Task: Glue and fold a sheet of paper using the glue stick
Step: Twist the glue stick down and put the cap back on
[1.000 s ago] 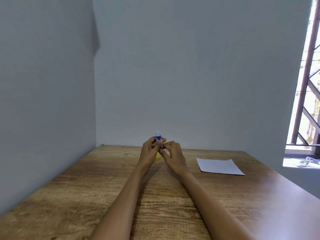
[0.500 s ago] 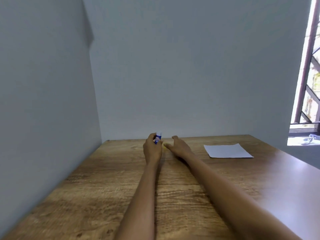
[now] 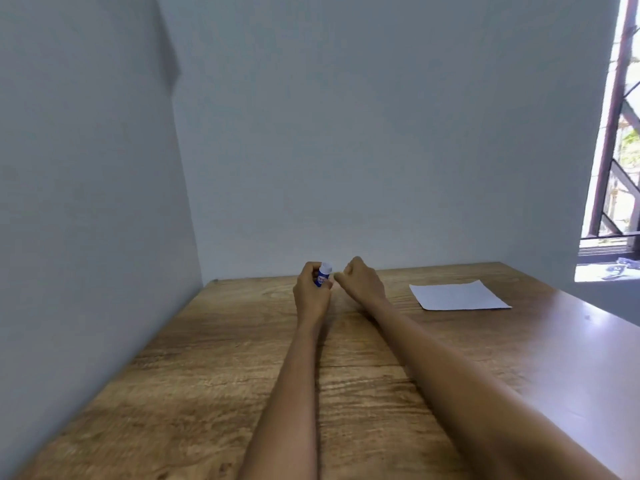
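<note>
My left hand (image 3: 311, 294) grips a small blue glue stick (image 3: 323, 276) upright near the far middle of the wooden table (image 3: 221, 382); its whitish top pokes out above my fingers. Just to its right, my right hand (image 3: 363, 284) is curled into a loose fist, with its fingertips close to the stick. Nothing shows inside that fist. A white sheet of paper (image 3: 457, 295) lies flat on the table, apart from both hands, further right.
Grey walls close the table on the left and at the back. A window with dark bars (image 3: 620, 140) is at the right, beyond the table's right edge.
My hands have parted: the right hand let go of the glue stick, dipped flat toward the table, then rose into a loose fist. The left hand still holds the stick.
</note>
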Available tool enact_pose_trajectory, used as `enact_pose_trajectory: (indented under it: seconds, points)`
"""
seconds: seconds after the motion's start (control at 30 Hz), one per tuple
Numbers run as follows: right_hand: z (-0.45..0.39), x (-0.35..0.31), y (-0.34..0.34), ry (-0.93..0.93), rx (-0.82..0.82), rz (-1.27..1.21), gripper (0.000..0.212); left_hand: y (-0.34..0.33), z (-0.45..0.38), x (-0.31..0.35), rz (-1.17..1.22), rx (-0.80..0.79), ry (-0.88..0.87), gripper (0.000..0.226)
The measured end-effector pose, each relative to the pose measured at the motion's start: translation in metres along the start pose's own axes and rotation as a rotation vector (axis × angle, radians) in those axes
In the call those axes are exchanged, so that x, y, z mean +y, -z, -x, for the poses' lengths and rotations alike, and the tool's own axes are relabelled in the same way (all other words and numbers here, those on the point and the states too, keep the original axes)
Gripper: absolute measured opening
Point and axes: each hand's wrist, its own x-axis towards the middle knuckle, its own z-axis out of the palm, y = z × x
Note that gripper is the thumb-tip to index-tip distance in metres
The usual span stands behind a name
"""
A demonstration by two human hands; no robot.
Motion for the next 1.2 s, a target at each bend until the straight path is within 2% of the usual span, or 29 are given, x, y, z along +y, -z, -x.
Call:
enact_pose_trajectory:
  seconds: [0.07, 0.13, 0.27, 0.6, 0.8, 1.07, 1.13, 1.2]
  points:
    - [0.008, 0.003, 0.011, 0.007, 0.039, -0.349, 0.019, 0.000, 0.001, 0.000, -0.009, -0.025, -0.007, 0.023]
    - [0.015, 0.004, 0.021, 0.041, -0.003, -0.639, 0.028, -0.001, 0.002, 0.001, -0.033, -0.062, -0.021, 0.023]
    - [0.022, 0.002, 0.027, 0.031, -0.065, -0.900, 0.024, -0.003, 0.006, 0.005, -0.084, -0.124, -0.038, 0.022]
    - [0.026, 0.001, 0.026, 0.079, -0.026, -0.808, 0.011, -0.004, 0.005, 0.005, -0.135, -0.185, -0.054, 0.028]
    - [0.029, -0.004, 0.025, 0.166, 0.022, -0.594, 0.014, -0.003, 0.004, 0.001, -0.157, -0.143, -0.079, 0.026]
    - [0.028, -0.009, 0.027, 0.134, 0.129, -0.451, 0.026, -0.013, 0.004, 0.002, -0.130, -0.119, -0.123, 0.029]
    - [0.029, -0.007, 0.027, 0.136, 0.118, -0.449, 0.025, -0.012, 0.003, 0.001, -0.136, -0.145, -0.114, 0.028]
    - [0.031, 0.001, 0.027, 0.125, 0.022, -0.487, 0.022, -0.011, 0.001, 0.000, -0.110, -0.147, -0.069, 0.023]
